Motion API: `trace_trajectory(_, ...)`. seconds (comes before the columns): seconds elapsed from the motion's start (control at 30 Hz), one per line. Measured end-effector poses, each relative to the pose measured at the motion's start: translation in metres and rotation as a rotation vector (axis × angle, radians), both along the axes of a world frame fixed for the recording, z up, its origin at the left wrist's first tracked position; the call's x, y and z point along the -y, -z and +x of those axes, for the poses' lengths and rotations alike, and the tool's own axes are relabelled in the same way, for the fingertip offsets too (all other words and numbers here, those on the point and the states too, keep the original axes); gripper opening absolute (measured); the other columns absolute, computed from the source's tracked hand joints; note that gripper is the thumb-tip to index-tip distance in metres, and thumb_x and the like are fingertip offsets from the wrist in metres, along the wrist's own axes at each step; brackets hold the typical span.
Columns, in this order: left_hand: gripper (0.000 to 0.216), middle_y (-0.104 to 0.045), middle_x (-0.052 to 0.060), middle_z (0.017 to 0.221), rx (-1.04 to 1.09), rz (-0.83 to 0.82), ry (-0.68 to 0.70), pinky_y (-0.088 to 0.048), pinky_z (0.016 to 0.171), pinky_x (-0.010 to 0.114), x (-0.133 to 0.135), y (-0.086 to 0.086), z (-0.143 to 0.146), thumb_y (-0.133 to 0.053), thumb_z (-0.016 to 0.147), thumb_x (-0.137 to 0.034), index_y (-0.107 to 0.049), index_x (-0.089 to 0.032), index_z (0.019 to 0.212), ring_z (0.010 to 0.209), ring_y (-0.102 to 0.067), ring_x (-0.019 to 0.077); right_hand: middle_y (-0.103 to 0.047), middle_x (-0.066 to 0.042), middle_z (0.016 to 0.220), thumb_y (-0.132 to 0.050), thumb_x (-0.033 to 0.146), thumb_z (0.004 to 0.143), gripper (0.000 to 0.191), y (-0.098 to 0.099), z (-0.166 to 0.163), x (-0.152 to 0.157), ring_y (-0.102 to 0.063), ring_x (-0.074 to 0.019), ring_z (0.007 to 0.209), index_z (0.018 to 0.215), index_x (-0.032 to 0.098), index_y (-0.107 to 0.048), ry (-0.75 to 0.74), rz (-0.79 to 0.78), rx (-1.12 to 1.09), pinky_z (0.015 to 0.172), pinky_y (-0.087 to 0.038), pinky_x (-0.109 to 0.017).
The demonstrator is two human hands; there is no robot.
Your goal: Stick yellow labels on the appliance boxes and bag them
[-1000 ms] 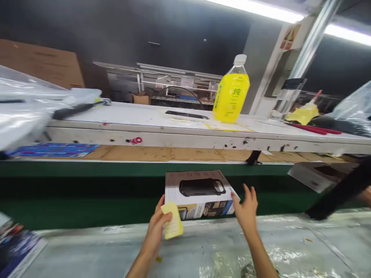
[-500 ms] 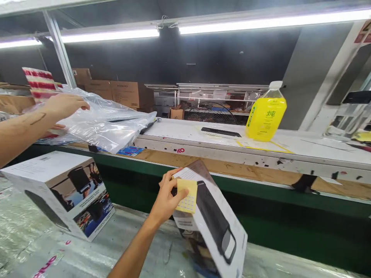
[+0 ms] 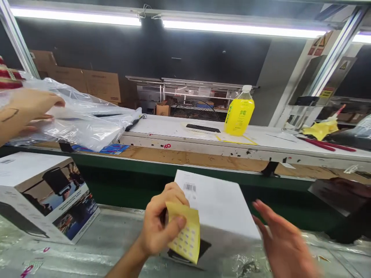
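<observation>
At lower centre of the frame the person's left hand [image 3: 158, 226] pinches a yellow sticker sheet [image 3: 185, 236] between thumb and curled fingers. The sheet hangs downward, carries rows of small round labels, and overlaps the near left corner of a product box [image 3: 216, 204]. That box sits at lower centre on the film-covered worktable [image 3: 95, 251], its white face with a barcode turned upward and its darker printed side toward the camera.

At lower right the right hand [image 3: 282, 243] is blurred, fingers spread and open, holding nothing. It is just beside the right edge of the box; contact cannot be confirmed.

A second product box [image 3: 43, 195] rests at lower left on the same table, well apart from the first, showing printed photographs of a dark appliance.

At upper left a co-worker's hand [image 3: 24, 112] rests on a heap of clear plastic bags [image 3: 87, 123] lying on the raised white shelf [image 3: 208, 141]. Further right on that shelf stand a yellow bottle [image 3: 239, 114] with a white cap, upright, and a flat black item just left of it. Red-handled tools [image 3: 326, 143] and a yellow rag [image 3: 320, 129] lie at the far right of the shelf. A green conveyor belt [image 3: 130, 181] runs between shelf and worktable.
</observation>
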State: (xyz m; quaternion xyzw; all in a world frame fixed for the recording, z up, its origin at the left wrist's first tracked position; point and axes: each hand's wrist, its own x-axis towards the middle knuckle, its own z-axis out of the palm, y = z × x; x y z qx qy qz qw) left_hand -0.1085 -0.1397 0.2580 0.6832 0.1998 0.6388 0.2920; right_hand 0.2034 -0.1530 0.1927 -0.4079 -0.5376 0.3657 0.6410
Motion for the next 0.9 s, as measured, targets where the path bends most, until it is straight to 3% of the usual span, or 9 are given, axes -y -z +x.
trace_trajectory(0.13, 0.022, -0.059, 0.006, 0.085, 0.097, -0.149, -0.124, -0.043, 0.069, 0.034, -0.009, 0.001, -0.002, -0.068, 0.092, -0.040, -0.066, -0.020, 0.084, 0.081, -0.054, 0.0209, -0.032, -0.010, 0.168, -0.048, 0.078, 0.090, 0.088, -0.017, -0.077, -0.028, -0.043, -0.0360, 0.147, 0.162, 0.033, -0.025, -0.170, 0.039, 0.004, 0.106, -0.048, -0.050)
trace_trajectory(0.23, 0.025, -0.061, 0.004, 0.087, 0.058, -0.318, -0.147, -0.044, 0.062, 0.028, -0.005, -0.014, -0.006, -0.068, 0.093, -0.044, -0.066, -0.019, 0.091, 0.074, -0.056, 0.0164, -0.042, -0.012, 0.161, -0.053, 0.074, 0.091, 0.074, -0.017, -0.094, -0.030, -0.045, -0.0366, 0.144, 0.148, 0.028, -0.046, -0.061, 0.119, -0.021, 0.104, -0.049, -0.046)
trace_trajectory(0.37, 0.024, -0.065, 0.001, 0.082, -0.111, -0.425, 0.004, -0.045, 0.057, 0.024, 0.008, -0.048, -0.010, -0.066, 0.095, -0.044, -0.061, -0.020, 0.091, 0.070, -0.062, 0.0148, -0.058, -0.015, 0.139, -0.059, 0.055, 0.094, 0.035, -0.027, -0.067, -0.026, -0.056, -0.0348, 0.129, 0.101, 0.021, -0.068, 0.119, 0.258, 0.086, 0.090, -0.051, -0.040)
trace_trajectory(0.47, 0.013, -0.072, 0.002, 0.086, -0.320, -0.359, -0.028, -0.046, 0.057, 0.024, 0.011, -0.070, -0.004, -0.065, 0.096, -0.035, -0.064, -0.022, 0.100, 0.073, -0.065, 0.0156, -0.065, -0.014, 0.118, -0.065, 0.043, 0.094, 0.024, -0.061, -0.053, -0.018, -0.062, -0.0287, 0.113, 0.085, 0.021, -0.068, 0.154, 0.352, 0.311, 0.079, -0.052, -0.034)
trace_trajectory(0.57, 0.048, -0.077, 0.000, 0.092, -0.397, -0.255, -0.060, -0.047, 0.057, 0.025, 0.010, -0.079, 0.007, -0.064, 0.096, -0.027, -0.049, -0.031, 0.142, 0.073, -0.069, 0.0165, -0.064, -0.008, 0.098, -0.069, 0.031, 0.093, 0.006, -0.104, -0.059, -0.004, -0.063, -0.0204, 0.090, 0.092, 0.025, -0.069, 0.134, 0.565, 0.473, 0.068, -0.050, -0.029)
trace_trajectory(0.6, 0.057, -0.078, 0.000, 0.093, -0.402, -0.218, -0.066, -0.047, 0.057, 0.025, 0.009, -0.080, 0.009, -0.063, 0.097, -0.026, -0.041, -0.033, 0.149, 0.072, -0.069, 0.0166, -0.062, -0.007, 0.096, -0.070, 0.029, 0.093, 0.003, -0.117, -0.065, -0.001, -0.062, -0.0189, 0.085, 0.094, 0.026, -0.070, 0.125, 0.637, 0.555, 0.065, -0.049, -0.029)
trace_trajectory(0.67, 0.054, -0.077, 0.001, 0.093, -0.419, -0.138, -0.087, -0.048, 0.061, 0.027, 0.009, -0.079, 0.013, -0.060, 0.099, -0.029, -0.039, -0.032, 0.149, 0.070, -0.069, 0.0166, -0.061, -0.007, 0.096, -0.071, 0.025, 0.093, 0.006, -0.135, -0.077, 0.003, -0.061, -0.0172, 0.080, 0.099, 0.026, -0.072, 0.124, 0.739, 0.745, 0.064, -0.050, -0.028)
trace_trajectory(0.8, 0.032, -0.075, -0.001, 0.092, -0.457, -0.032, -0.131, -0.051, 0.072, 0.031, 0.011, -0.073, 0.011, -0.055, 0.103, -0.032, -0.045, -0.031, 0.134, 0.073, -0.068, 0.0156, -0.061, -0.006, 0.098, -0.070, 0.014, 0.093, 0.015, -0.146, -0.091, -0.004, -0.062, -0.0157, 0.085, 0.105, 0.023, -0.070, 0.131, 0.832, 0.893, 0.071, -0.054, -0.029)
trace_trajectory(0.9, 0.037, -0.076, -0.001, 0.100, -0.470, -0.025, -0.122, -0.048, 0.063, 0.026, 0.013, -0.069, 0.007, -0.050, 0.105, -0.029, -0.036, -0.035, 0.138, 0.067, -0.066, 0.0129, -0.061, -0.006, 0.099, -0.070, 0.011, 0.092, 0.016, -0.143, -0.092, -0.010, -0.060, -0.0155, 0.088, 0.104, 0.021, -0.069, 0.140, 0.863, 0.903, 0.074, -0.053, -0.029)
